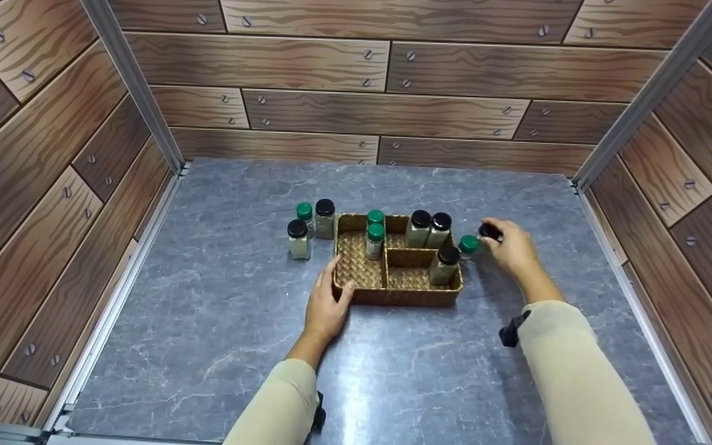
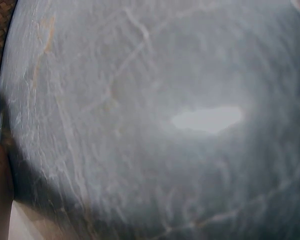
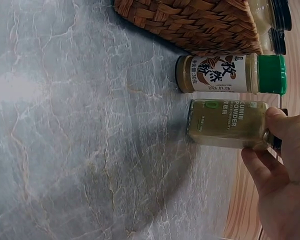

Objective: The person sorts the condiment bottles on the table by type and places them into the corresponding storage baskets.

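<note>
Two pale cream sleeves (image 1: 563, 358) come in nearest over the grey, marble-patterned bench (image 1: 220, 334). The left hand (image 1: 325, 309) lies at the near left corner of a brown woven basket with three compartments (image 1: 402, 296), thumb towards the front wall and fingers along the side, spread rather than gripping, apparently to steady it. In the basket's near right compartment one black-capped glass jar (image 1: 442, 269) leans close to the right wall. Just outside that wall stands a green-capped clear jar with a white label (image 3: 222, 74), and beside it the right hand (image 1: 513, 247) holds a square, black-capped glass jar of cumin powder (image 3: 227, 124). Thumb and fingers are closed around its neck and cap, a hold that leaves the body and label free; whether its base touches the bench I cannot tell. The long left compartment has two green-capped jars (image 1: 374, 242) in a row along the divider, which likely lends them support. Two black-capped jars (image 1: 418, 230) share the far right compartment side by side. Beyond the basket's left side, two black-capped jars (image 1: 299, 241) and one green-capped jar (image 1: 304, 212) stand in a loose cluster. Wood-plank-patterned panels (image 1: 331, 62) close off the back.
</note>
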Motion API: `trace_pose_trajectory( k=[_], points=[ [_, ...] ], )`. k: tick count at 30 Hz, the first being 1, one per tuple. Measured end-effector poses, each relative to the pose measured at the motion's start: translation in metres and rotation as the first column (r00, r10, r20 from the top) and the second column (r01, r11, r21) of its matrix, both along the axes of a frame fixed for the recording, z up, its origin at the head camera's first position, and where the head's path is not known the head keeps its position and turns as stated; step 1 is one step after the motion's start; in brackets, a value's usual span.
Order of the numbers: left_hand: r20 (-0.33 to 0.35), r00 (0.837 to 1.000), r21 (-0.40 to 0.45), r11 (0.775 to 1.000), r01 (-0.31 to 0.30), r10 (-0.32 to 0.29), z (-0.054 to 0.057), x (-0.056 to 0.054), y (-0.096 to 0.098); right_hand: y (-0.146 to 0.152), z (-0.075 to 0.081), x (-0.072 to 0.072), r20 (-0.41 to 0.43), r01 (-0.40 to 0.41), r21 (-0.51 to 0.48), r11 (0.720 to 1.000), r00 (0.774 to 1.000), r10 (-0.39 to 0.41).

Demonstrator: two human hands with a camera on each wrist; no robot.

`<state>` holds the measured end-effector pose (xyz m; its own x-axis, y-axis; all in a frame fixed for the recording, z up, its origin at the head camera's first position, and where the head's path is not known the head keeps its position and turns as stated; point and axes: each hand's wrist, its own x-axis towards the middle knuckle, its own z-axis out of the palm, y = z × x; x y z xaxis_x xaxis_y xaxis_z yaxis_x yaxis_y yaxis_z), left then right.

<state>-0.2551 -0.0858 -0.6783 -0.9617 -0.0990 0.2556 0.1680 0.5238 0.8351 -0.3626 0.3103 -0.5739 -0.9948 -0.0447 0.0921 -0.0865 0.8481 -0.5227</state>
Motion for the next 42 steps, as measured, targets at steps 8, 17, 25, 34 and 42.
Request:
trace_pose_trajectory(
  k=[8, 17, 25, 34, 42],
  points=[
    [-0.004, 1.000, -0.003, 1.000, 0.005, -0.005, 0.001, 0.001, -0.001, 0.004, -0.003, 0.009, -0.050, 0.052, -0.043, 0.998, 0.997, -0.054],
    [-0.001, 1.000, -0.008, 1.000, 0.003, -0.003, 0.004, -0.001, -0.001, 0.013, 0.000, 0.026, -0.051, 0.109, -0.138, 0.984, 0.992, -0.117],
    [0.013, 1.000, 0.006, 1.000, 0.004, -0.004, 0.002, 0.000, 0.000, 0.019, 0.019, 0.038, -0.009, 0.037, -0.157, 0.987, 0.999, -0.039],
    [0.015, 1.000, -0.001, 1.000, 0.004, -0.004, 0.002, 0.001, 0.001, 0.014, 0.063, 0.052, -0.060, -0.029, -0.118, 0.993, 0.998, 0.022],
    [-0.014, 1.000, 0.006, 1.000, 0.006, -0.005, 0.001, 0.001, -0.001, -0.010, 0.094, 0.064, -0.058, -0.101, -0.046, 0.994, 0.993, 0.098]
  ],
)
